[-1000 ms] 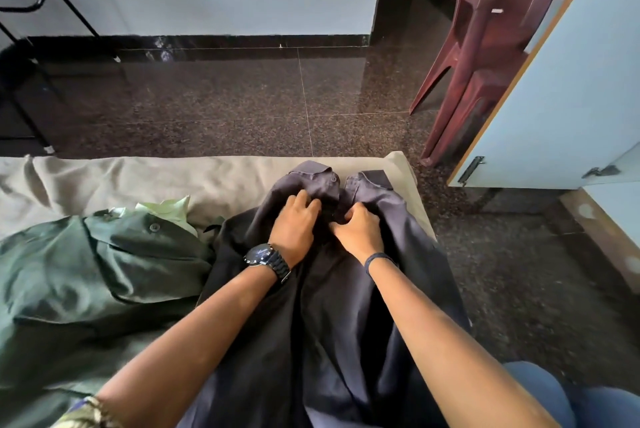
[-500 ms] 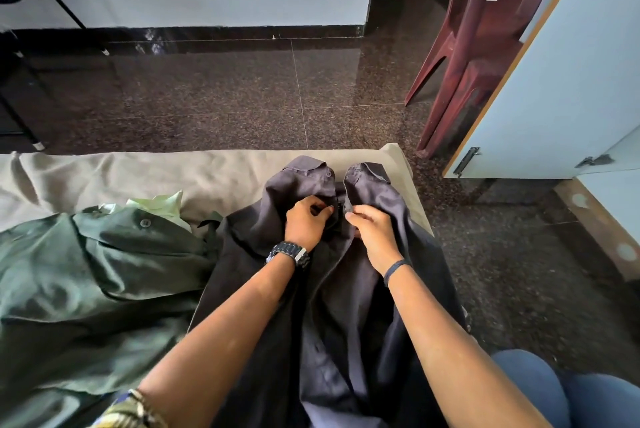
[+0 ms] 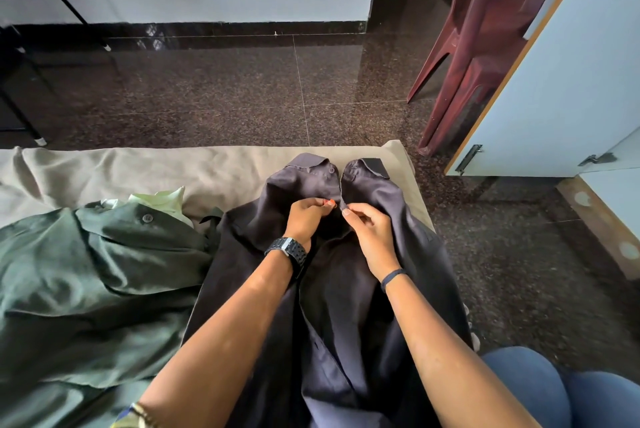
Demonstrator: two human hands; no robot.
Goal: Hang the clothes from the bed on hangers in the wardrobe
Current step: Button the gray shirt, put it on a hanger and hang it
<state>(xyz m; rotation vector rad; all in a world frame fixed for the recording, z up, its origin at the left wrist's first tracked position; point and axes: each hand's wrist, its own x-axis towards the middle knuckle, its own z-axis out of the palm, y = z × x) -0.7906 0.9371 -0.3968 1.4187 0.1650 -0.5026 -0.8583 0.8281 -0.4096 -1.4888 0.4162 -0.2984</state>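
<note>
Dark grey shirt spread on the bed, left hand and right hand each pinching its front edges below the collar, green shirt lying left

No readable text, label, brand, number or sign appears anywhere.

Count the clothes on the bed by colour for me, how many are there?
Dark grey: 1, the shirt that the left hand and right hand pinch near the collar.
Dark green: 1, the shirt beside it.
Pale green: 1, a garment peeking out behind it.
Total: 3
</note>
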